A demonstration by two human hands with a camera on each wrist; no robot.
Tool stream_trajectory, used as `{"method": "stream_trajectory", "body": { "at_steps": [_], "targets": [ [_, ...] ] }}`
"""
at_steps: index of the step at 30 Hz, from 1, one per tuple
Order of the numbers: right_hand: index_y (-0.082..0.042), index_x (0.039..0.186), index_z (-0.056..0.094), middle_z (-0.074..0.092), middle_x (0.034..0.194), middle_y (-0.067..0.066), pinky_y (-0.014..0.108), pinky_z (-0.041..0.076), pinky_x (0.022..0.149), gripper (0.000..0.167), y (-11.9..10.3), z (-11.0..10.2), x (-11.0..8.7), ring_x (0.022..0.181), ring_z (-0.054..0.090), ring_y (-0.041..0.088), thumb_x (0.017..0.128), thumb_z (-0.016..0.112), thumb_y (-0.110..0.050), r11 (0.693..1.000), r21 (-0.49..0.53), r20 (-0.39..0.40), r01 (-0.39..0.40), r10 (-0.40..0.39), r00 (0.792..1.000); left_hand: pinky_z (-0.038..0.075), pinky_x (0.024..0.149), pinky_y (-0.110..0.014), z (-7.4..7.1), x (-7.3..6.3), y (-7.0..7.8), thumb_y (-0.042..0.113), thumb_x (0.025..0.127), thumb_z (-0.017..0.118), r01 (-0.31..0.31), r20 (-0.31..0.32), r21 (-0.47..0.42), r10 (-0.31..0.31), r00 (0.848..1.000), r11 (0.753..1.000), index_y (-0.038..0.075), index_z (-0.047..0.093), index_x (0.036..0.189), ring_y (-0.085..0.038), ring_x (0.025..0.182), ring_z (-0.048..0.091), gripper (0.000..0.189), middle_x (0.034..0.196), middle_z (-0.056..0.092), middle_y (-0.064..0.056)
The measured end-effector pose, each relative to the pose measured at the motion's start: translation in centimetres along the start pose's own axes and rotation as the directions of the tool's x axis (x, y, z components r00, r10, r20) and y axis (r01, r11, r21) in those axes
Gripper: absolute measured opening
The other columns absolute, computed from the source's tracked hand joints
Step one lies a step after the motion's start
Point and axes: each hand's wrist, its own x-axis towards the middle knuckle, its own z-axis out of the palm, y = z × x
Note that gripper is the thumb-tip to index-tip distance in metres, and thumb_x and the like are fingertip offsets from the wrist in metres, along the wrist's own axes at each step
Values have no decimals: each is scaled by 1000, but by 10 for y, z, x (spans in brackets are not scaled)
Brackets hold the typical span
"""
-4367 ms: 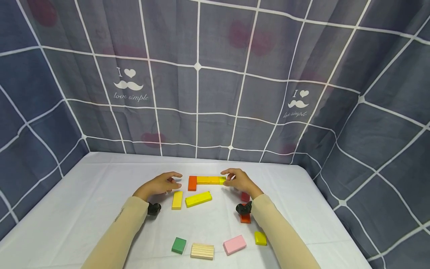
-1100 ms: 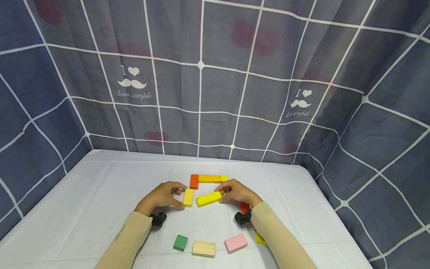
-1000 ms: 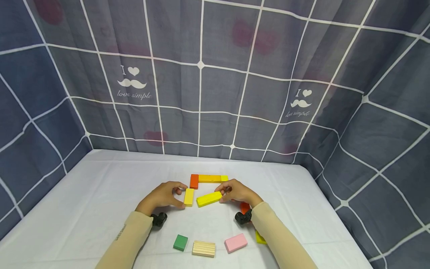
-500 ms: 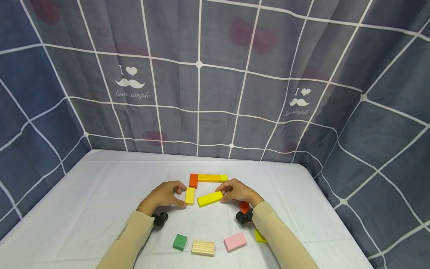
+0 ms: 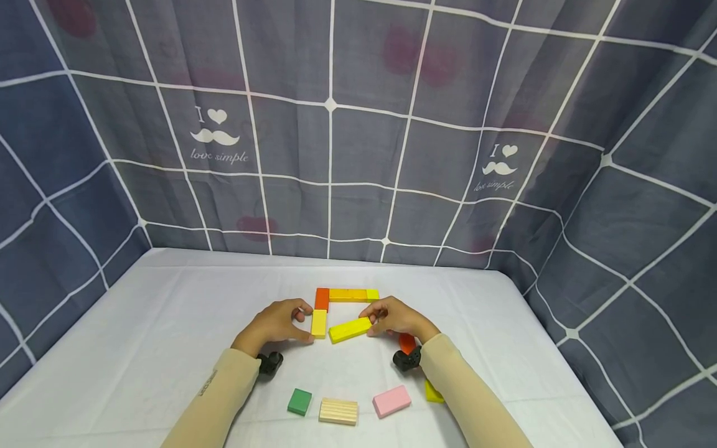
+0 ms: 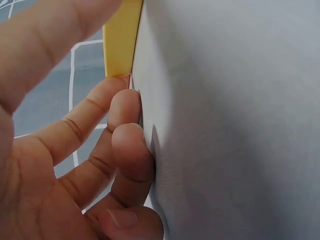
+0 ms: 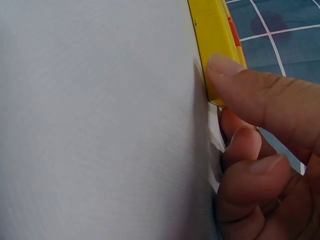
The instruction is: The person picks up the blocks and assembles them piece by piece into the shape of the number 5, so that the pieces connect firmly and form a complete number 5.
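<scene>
In the head view, my left hand (image 5: 280, 322) pinches a light yellow block (image 5: 318, 324) between thumb and fingers. The far end of that block meets the orange block (image 5: 322, 298). From the orange block a row runs right: a long amber block (image 5: 347, 295), then a small bright yellow block (image 5: 372, 295). My right hand (image 5: 396, 318) holds the right end of a long bright yellow block (image 5: 348, 330), which lies at a slant inside the corner. Thumb and fingers press on this bright yellow block (image 7: 215, 45) in the right wrist view.
Nearer the front lie a green block (image 5: 299, 402), a ridged wooden block (image 5: 338, 411) and a pink block (image 5: 391, 401). Under the right forearm, a red-orange block (image 5: 407, 343) and another yellow block (image 5: 434, 392) show partly. A grid-patterned curtain (image 5: 358, 149) surrounds the white table (image 5: 185, 292).
My left hand has taken the light yellow block and slid it right and away, against the orange block. My right hand has left the row's right end and gripped the long bright yellow block.
</scene>
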Motion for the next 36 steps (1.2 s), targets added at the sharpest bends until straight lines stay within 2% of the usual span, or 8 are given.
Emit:
{"method": "stream_trajectory", "body": {
  "at_steps": [11,36],
  "targets": [
    [8,123,75,59,87,-1,20,39,56,35,-2,-1,0,63,44,10,89,82,10,1000,13,25,-1,0,1000,51,89,-47,1,3,0,25,76,100,0,-1,0,0,1000,1000,12,73,123,-22,94,58,56,102,66,0],
    [2,123,77,57,86,-1,21,39,57,34,-4,2,4,62,44,12,90,83,5,999,-31,-12,-24,24,1000,51,88,-44,0,1,4,27,76,100,16,7,8,-16,1000,1000,12,73,125,-21,93,58,57,101,66,1]
  ]
}}
